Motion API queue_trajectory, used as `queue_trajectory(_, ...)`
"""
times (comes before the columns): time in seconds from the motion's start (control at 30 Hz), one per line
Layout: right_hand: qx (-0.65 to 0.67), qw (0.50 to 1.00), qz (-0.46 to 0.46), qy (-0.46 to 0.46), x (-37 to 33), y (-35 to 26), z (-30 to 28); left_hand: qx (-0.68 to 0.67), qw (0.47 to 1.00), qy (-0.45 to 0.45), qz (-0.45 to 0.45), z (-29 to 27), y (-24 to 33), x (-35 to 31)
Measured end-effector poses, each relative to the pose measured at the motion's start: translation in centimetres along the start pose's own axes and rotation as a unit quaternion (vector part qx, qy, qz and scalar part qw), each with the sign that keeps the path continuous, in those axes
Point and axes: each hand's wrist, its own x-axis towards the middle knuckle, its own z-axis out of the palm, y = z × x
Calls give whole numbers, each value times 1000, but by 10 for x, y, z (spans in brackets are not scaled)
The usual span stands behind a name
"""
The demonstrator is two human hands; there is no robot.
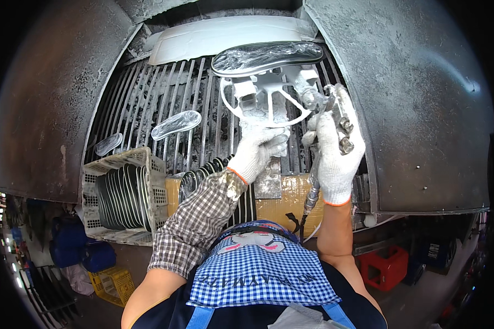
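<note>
My left hand [258, 148], in a white knit glove, is closed at the near rim of a white wheel-shaped stand [270, 107]. Part of its grip is hidden by its own fingers. Across the far side of the stand rests a long dark shoe sole [267, 58] covered in shiny clear film. My right hand [337, 148], gloved too, is wrapped round a paint-crusted spray gun [344, 118], just right of the stand. The gun's nozzle end points toward the stand, and a hose fitting [311, 200] hangs below the hand.
Metal side walls [422, 109] flank a slatted grate [195, 90]. Two small film-covered soles [175, 125] lie on it at left. A dirty plastic crate [158, 186] holds several dark soles; more stand by my left forearm. White board [230, 35] lies at the back. Brown cardboard [291, 203] lines the front.
</note>
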Motion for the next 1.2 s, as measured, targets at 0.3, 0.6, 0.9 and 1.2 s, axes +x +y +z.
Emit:
queue_trajectory(0.3,78,995,58,-20,5,-4,-4,-3,1000,-23,-12,4,5,-1)
queue_trajectory(0.6,133,990,42,19,15,-2,-16,6,1000,-18,-5,8,6,-2)
queue_trajectory(0.9,77,993,10,84,14,-10,-21,-6,999,-44,-8,5,6,-2)
queue_trajectory(1.2,134,989,58,19,10,-19,-19,-16,1000,-7,-7,0,7,-4)
